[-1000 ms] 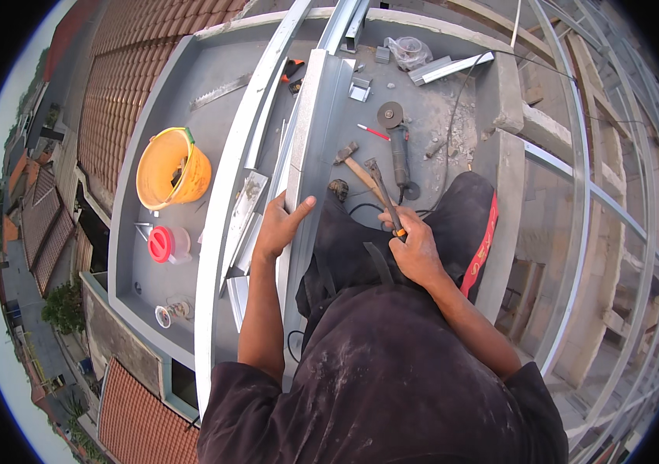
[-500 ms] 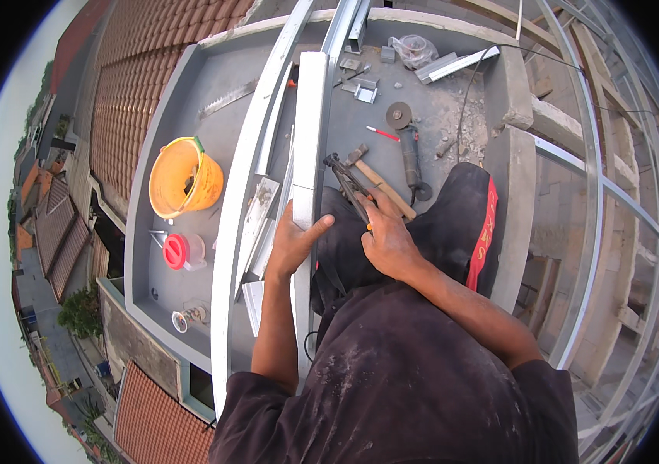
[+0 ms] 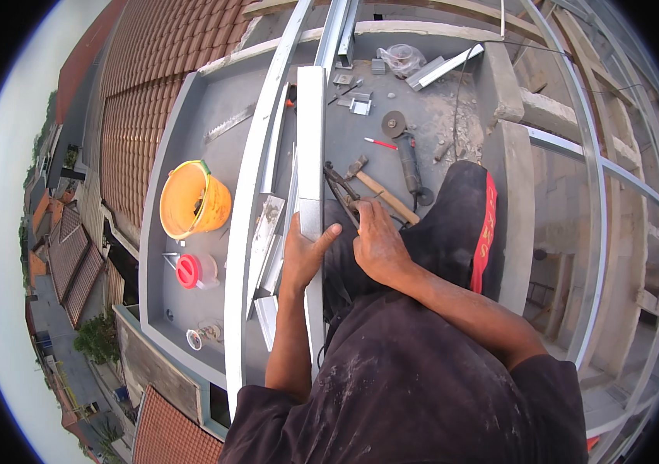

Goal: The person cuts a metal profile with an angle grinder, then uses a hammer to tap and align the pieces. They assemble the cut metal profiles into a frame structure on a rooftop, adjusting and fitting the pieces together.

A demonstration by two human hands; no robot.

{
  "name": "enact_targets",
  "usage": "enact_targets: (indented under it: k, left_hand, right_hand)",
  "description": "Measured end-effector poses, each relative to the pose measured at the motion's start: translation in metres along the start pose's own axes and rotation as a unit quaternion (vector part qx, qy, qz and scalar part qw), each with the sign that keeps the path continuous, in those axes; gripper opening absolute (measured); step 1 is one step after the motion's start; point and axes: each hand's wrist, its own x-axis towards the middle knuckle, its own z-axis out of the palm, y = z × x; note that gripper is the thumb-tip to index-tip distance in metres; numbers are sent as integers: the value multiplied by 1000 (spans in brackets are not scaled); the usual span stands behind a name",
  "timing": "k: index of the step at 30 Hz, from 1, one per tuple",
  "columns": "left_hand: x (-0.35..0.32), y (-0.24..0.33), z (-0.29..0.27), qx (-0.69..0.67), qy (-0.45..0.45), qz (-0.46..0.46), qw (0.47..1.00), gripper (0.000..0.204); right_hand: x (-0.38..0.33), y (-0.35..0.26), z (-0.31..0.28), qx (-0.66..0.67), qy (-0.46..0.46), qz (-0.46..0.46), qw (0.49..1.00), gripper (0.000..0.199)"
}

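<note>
My left hand (image 3: 304, 251) grips the steel channel (image 3: 310, 147) lying along the concrete ledge (image 3: 190, 124); my right hand (image 3: 376, 243) clasps the snips (image 3: 341, 189) (hammer (image 3: 380, 193) just beside them).

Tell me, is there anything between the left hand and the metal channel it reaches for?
Nothing visible. The left hand already rests against the metal channel, thumb on its near end. The right hand is beside it, at the snips.
</note>
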Motion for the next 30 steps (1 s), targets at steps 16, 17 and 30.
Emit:
enact_targets:
  k: [16,17,30]
  left_hand:
    - [-8,0,-1,-23,-18,-8,1000,64]
    - [-9,-2,-1,-21,-17,-3,1000,64]
    - [-10,2,10,3,8,7,1000,68]
  right_hand:
    - [6,17,18,112,7,126,986,38]
    - [5,18,19,117,5,125,985,38]
    - [-17,17,28,51,19,51,997,63]
